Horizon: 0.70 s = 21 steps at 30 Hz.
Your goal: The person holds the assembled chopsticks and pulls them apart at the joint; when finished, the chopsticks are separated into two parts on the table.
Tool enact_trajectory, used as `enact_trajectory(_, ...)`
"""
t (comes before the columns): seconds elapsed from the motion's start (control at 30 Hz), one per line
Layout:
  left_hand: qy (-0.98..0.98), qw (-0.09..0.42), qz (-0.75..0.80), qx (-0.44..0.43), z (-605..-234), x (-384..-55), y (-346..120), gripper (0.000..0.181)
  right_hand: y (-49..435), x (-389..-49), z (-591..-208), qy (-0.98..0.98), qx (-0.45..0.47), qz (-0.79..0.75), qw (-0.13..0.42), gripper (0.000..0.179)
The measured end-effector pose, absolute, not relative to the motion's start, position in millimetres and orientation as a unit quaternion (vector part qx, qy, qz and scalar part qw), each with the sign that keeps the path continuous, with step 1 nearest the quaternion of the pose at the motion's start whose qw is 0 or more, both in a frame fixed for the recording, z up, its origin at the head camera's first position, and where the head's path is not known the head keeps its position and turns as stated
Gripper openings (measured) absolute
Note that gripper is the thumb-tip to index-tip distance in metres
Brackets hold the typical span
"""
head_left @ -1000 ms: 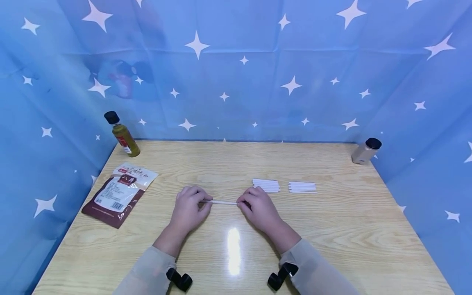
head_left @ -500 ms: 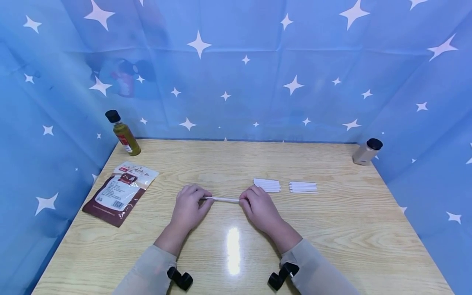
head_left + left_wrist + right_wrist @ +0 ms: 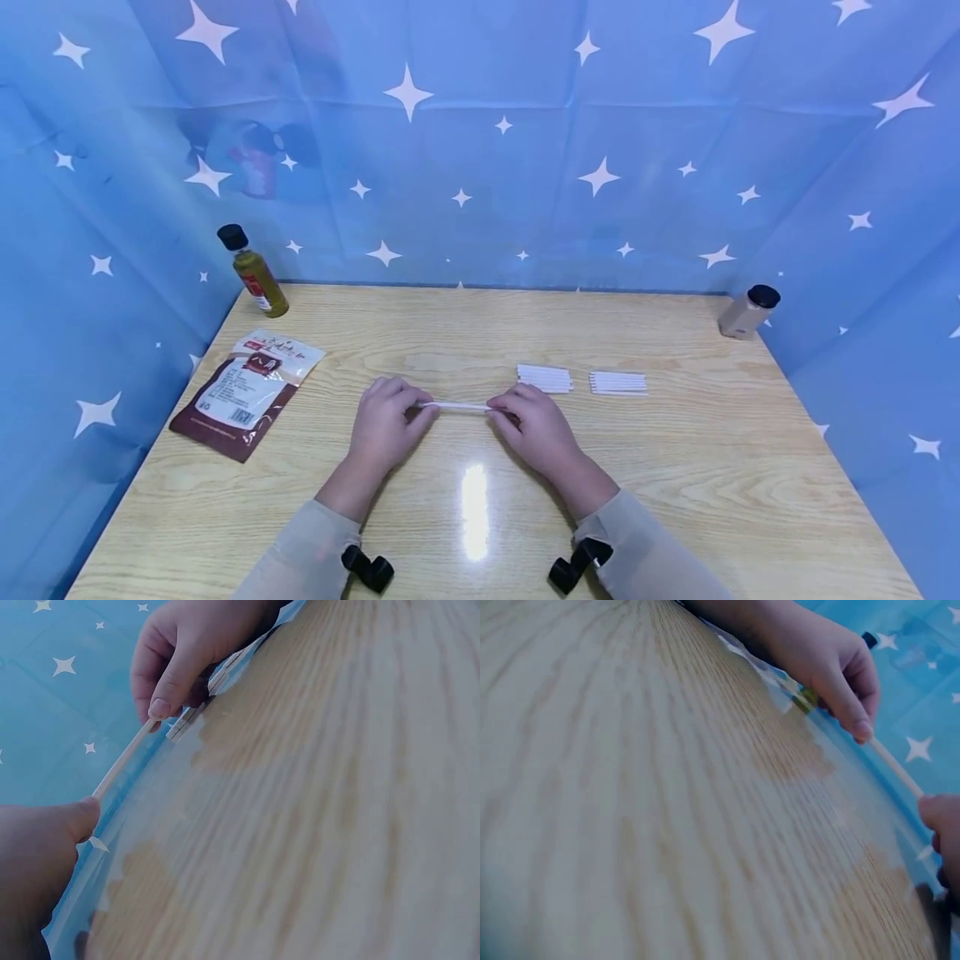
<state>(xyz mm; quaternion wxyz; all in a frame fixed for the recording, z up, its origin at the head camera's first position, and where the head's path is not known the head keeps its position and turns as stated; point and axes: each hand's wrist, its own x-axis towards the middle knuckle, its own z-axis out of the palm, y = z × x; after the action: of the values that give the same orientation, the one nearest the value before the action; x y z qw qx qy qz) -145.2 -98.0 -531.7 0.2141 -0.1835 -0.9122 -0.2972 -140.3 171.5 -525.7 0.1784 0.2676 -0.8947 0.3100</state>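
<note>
A thin white stick (image 3: 462, 406) lies crosswise between my hands, close over the table. My left hand (image 3: 384, 421) pinches its left end between thumb and fingers, and my right hand (image 3: 536, 423) pinches the right end. From the left wrist, the bare middle of the stick (image 3: 124, 759) shows between both thumbs, straight and unbent. The right wrist view has the stick (image 3: 895, 766) running down to my right thumb at the frame's edge. Both tips are hidden in the fingers. Just beyond my right hand lies a row of similar white sticks (image 3: 545, 379).
A second row of white sticks (image 3: 618, 383) lies farther right. On the left are a brown and white packet (image 3: 243, 396) and a black-capped bottle of yellow-green liquid (image 3: 260, 283). A small black-lidded jar (image 3: 744, 315) stands at the back right. A starred blue curtain (image 3: 480, 150) surrounds the wooden table (image 3: 720, 483).
Both hands keep hold of the stick and stay almost in place. The right hand's fingertips have shifted slightly at its end. The head view has drifted a little.
</note>
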Motion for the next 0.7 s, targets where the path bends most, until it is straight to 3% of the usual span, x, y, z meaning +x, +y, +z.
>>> enact_trajectory(0.47,-0.872,0.305,-0.29,-0.249,-538.7,-146.6,-78.9,0.018,192.0,-136.7,-528.8,-0.871,0.286,0.31,0.252,0.009)
enact_trajectory(0.7,-0.868,0.31,-0.289,-0.258,-540.5,-147.0,-70.9,0.02,203.6,-134.5,-530.3,-0.865,0.286,0.315,0.265,0.011)
